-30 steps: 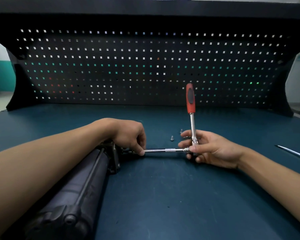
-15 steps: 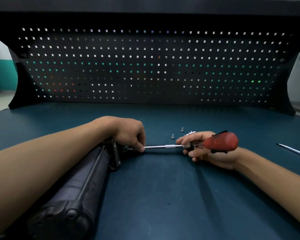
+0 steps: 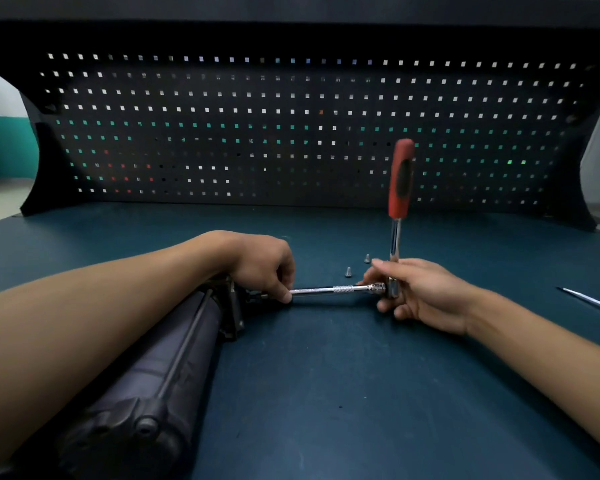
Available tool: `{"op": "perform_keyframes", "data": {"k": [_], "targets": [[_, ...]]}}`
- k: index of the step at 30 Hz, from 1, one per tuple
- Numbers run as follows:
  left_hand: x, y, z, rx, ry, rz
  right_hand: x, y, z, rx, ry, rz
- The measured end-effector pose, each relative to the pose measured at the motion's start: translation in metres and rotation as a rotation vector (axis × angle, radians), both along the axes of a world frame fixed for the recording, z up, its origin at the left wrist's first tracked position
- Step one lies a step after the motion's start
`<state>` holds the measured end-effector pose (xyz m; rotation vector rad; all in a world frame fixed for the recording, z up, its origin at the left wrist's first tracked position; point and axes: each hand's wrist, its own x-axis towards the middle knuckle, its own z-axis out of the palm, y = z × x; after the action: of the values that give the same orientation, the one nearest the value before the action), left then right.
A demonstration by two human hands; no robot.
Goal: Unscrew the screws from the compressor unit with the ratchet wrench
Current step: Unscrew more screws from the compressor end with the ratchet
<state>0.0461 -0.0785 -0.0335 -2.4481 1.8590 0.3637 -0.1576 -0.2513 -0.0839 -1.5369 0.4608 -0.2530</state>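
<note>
Head view shows the chrome ratchet wrench (image 3: 400, 181) with its red and black rubber handle standing upright again, as it did 1 second ago. 0.5 seconds ago the handle lay swung down over the right hand (image 3: 426, 296). I judge that to be 1 full stroke and return, so a screw is probably backing out of the long black cylindrical compressor unit (image 3: 174, 358), which lies on the dark teal table (image 3: 326, 393) under the left forearm.

The slim chrome extension bar (image 3: 333, 290) runs level from the wrench head to the unit's end plate. The socket end is hidden behind the left hand (image 3: 267, 268), whose curled fingers pinch the bar close to the plate to steady it. The right hand's fingers and thumb curl round the wrench head where it meets the bar.

No tray or box is in view. 2 small grey screws (image 3: 348, 271) already out stand loose on the table just behind the bar, so they could roll if knocked. A thin metal rod (image 3: 593, 301) lies well apart at the right, and a black perforated pegboard (image 3: 291, 133) backs the bench.
</note>
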Motion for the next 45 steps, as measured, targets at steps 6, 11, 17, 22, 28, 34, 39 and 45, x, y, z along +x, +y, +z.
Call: {"op": "perform_keyframes", "data": {"k": [6,11,17,22,28,34,39,45], "targets": [[-0.001,0.001,0.001,0.018,0.009,0.003,0.002,0.002,-0.003,-0.085,0.015,-0.048],[-0.003,0.001,0.001,0.021,0.005,0.01,0.001,0.002,-0.002,-0.09,0.04,-0.037],[-0.005,0.003,0.003,0.008,0.013,0.012,0.001,-0.003,0.0,-0.005,0.046,-0.006],[-0.006,0.004,0.003,-0.022,0.036,0.032,-0.004,-0.004,-0.004,0.001,-0.063,0.038],[-0.004,0.004,0.001,-0.002,0.034,0.044,-0.007,0.003,-0.011,-0.214,-0.105,0.074],[-0.005,0.003,0.002,0.016,0.02,0.042,-0.013,0.009,-0.007,-0.407,-0.097,0.072],[-0.006,0.004,0.003,0.032,0.006,0.052,-0.014,0.012,-0.004,-0.409,-0.062,0.073],[-0.005,0.004,0.005,0.048,0.025,0.049,0.001,0.02,-0.005,-0.239,-0.028,-0.112]]}}
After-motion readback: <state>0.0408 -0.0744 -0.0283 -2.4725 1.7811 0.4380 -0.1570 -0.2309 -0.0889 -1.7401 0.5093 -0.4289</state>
